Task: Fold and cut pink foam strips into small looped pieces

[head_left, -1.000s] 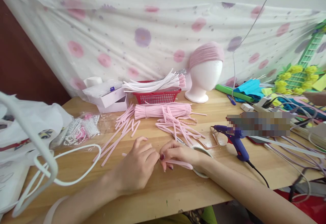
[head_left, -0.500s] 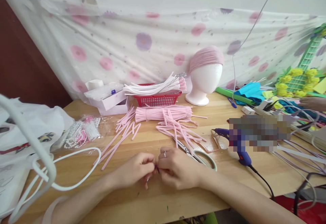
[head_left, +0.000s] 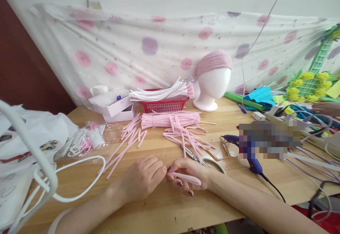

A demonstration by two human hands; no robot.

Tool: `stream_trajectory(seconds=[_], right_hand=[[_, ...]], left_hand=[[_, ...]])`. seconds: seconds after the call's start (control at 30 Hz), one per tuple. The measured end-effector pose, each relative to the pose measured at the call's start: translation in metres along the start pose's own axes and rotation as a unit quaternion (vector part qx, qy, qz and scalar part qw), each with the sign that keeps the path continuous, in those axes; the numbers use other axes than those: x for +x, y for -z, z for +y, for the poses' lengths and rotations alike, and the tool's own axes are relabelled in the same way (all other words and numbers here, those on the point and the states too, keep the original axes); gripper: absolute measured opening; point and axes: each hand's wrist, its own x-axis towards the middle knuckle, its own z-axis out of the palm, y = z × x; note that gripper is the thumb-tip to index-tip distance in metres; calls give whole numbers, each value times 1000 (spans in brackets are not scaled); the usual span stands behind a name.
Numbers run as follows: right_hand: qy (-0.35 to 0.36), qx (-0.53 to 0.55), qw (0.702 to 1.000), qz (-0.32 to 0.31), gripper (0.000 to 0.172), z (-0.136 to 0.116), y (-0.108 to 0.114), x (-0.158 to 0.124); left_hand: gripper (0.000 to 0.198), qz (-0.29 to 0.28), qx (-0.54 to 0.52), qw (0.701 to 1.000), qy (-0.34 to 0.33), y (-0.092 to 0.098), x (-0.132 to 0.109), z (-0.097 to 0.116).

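Both my hands rest on the wooden table [head_left: 164,209] near its front edge, touching fingertip to fingertip. My right hand [head_left: 190,175] is closed on a short pink pipe cleaner [head_left: 186,179] that lies along its palm side. My left hand [head_left: 145,180] has its fingers curled, pinching at the left end of that same pink pipe cleaner. Scissors [head_left: 204,159] with pale handles lie just behind my right hand. Loose pink pipe cleaners [head_left: 186,136] are scattered beyond them, and a tied pink bundle [head_left: 170,118] lies further back.
A blue glue gun [head_left: 248,152] with a black cord lies at the right. At the back stand a red basket [head_left: 164,104] of white stems, a white box [head_left: 114,104] and a foam head [head_left: 212,85]. A bead bag [head_left: 85,138], white wire loop [head_left: 79,177] and another person's hand [head_left: 325,107] are in view.
My right hand has turned over, so the pink pipe cleaner now shows along its underside. Both hands stayed together at the same spot near the front edge.
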Motion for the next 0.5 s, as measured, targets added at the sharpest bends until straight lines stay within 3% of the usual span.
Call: stream_trajectory(seconds=[0.1,0.17,0.23,0.27,0.3,0.33,0.4,0.43,0.47,0.5], right_hand=[[71,-65,995,29,15,2,-2,-2],[108,-154,980,56,15,2,-5,-5],[139,-261,952,81,16,3,-9,-9],[163,-330,925,93,15,3,-10,-11],[198,-412,883,107,14,4,-11,-12],[242,-500,822,127,12,6,-12,-13],[326,-647,670,166,9,9,-13,-13],[354,-691,603,182,9,10,-14,-12],[371,-714,562,192,9,11,-14,-12],[381,-718,549,196,10,12,-14,-12]], left_hand=[[28,-25,-77,995,56,1,-1,3],[25,-71,-178,973,132,2,-1,8],[22,-126,-300,913,247,4,1,13],[22,-150,-364,864,312,4,3,15],[23,-170,-430,803,376,4,5,16],[23,-183,-491,731,438,3,7,16],[26,-201,-580,589,526,2,10,15],[27,-210,-606,535,550,1,12,14],[28,-217,-617,508,560,1,12,13],[28,-221,-615,512,558,1,12,12]])
